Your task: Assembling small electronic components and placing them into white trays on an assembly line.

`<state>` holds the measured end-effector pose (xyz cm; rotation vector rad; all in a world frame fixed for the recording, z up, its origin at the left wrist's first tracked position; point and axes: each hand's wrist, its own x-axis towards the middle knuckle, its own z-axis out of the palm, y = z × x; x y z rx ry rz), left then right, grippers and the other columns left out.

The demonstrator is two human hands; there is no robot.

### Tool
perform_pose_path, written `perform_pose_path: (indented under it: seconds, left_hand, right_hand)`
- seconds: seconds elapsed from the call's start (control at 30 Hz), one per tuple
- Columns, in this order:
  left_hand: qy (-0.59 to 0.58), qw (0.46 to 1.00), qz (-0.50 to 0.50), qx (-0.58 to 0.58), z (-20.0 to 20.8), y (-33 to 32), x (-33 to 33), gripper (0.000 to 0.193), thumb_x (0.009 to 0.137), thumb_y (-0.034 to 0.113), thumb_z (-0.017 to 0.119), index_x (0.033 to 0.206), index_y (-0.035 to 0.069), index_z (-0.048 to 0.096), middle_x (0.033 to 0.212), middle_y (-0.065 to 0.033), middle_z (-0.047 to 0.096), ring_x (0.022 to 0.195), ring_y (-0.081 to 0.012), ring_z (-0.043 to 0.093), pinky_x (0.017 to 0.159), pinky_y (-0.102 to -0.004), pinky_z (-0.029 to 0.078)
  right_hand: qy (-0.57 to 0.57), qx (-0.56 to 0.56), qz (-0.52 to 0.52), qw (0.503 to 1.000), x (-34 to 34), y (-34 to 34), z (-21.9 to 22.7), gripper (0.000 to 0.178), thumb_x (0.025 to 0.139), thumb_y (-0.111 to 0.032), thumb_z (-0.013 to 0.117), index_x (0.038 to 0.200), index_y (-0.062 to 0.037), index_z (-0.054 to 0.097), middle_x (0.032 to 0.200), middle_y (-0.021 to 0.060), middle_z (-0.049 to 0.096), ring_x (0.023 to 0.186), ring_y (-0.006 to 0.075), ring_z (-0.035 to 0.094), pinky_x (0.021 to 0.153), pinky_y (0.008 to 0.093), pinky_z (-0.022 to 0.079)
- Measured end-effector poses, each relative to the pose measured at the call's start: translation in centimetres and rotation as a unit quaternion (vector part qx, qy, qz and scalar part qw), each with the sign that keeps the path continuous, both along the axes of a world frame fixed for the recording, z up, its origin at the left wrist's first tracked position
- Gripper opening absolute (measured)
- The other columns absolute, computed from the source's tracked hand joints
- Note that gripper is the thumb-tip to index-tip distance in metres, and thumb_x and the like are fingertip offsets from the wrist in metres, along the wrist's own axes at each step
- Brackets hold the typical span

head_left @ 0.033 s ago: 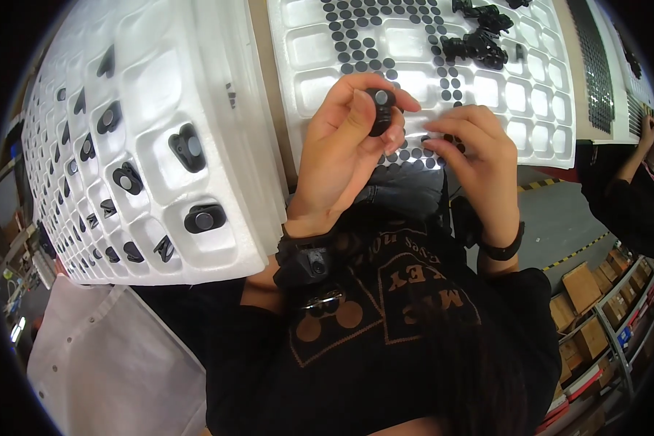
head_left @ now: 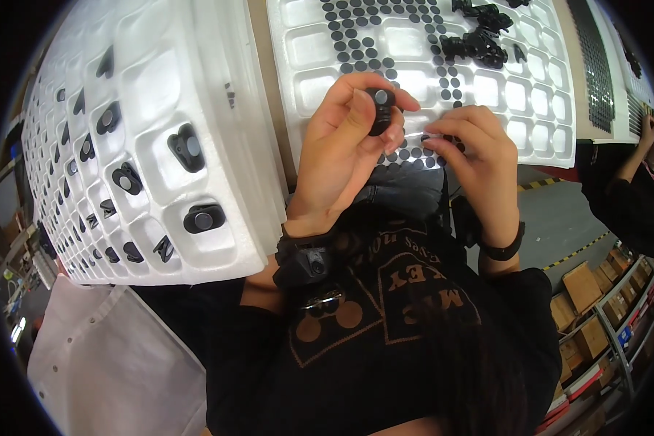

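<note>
My left hand [head_left: 345, 138] is raised over the sheet of discs and pinches a small black plastic clip [head_left: 379, 123] between thumb and fingers. A round grey spot [head_left: 381, 95] shows at the clip's upper end. To its right, my right hand [head_left: 479, 149] has thumb and index finger nearly together on a small black round disc [head_left: 425, 138]. Below and behind the fingers spreads a clear sheet with rows of black round discs [head_left: 412, 155], partly hidden by both hands. The sheet lies across a white foam tray [head_left: 309, 51].
At left stands a stack of white moulded trays [head_left: 247, 269], with black clips [head_left: 205, 218] in the top one's pockets. A heap of black clips [head_left: 479, 47] rests on the far tray. Another person's arm [head_left: 641, 145] shows at far right, above shelves with wooden blocks [head_left: 585, 287].
The index fingertip of my right hand has come slightly lower, closer to the thumb. My left hand and the clip have stayed in place.
</note>
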<state>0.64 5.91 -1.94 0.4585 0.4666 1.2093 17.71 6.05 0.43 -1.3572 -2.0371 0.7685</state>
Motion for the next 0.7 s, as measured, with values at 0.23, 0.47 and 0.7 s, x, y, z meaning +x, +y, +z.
perform_pose_path:
  seconds: [0.23, 0.47, 0.7]
  left_hand:
    - [0.023, 0.999, 0.028, 0.013, 0.0, -0.4, 0.6, 0.029, 0.087, 0.026, 0.045, 0.103, 0.001, 0.045, 0.095, -0.0133, 0.053, 0.073, -0.0139, 0.047, 0.066, -0.0254, 0.04]
    - [0.018, 0.999, 0.037, -0.014, -0.2, -1.6, 0.1, 0.032, 0.086, 0.027, 0.048, 0.102, 0.0, 0.049, 0.091, -0.0132, 0.055, 0.072, -0.0166, 0.052, 0.065, -0.0281, 0.044]
    - [0.001, 0.999, 0.002, -0.049, -0.1, -1.4, -0.3, 0.035, 0.085, 0.029, 0.047, 0.1, -0.002, 0.049, 0.084, -0.013, 0.056, 0.063, -0.0167, 0.053, 0.057, -0.0277, 0.045]
  right_hand:
    - [-0.052, -0.028, 0.024, 0.998, -0.1, 0.2, 0.4, 0.013, 0.065, 0.002, 0.063, 0.076, -0.0016, 0.057, 0.076, 0.0048, 0.054, 0.07, 0.0174, 0.05, 0.055, 0.0247, 0.04]
    - [0.016, -0.058, 0.021, 0.998, -0.4, -0.1, 0.4, 0.01, 0.066, 0.003, 0.061, 0.074, -0.0016, 0.056, 0.077, 0.0049, 0.054, 0.073, 0.0167, 0.052, 0.061, 0.0246, 0.041]
    - [0.211, 0.038, -0.036, 0.976, -2.3, 0.0, -0.1, 0.009, 0.066, 0.002, 0.062, 0.072, -0.0016, 0.057, 0.077, 0.0057, 0.055, 0.074, 0.0155, 0.054, 0.063, 0.0225, 0.041]
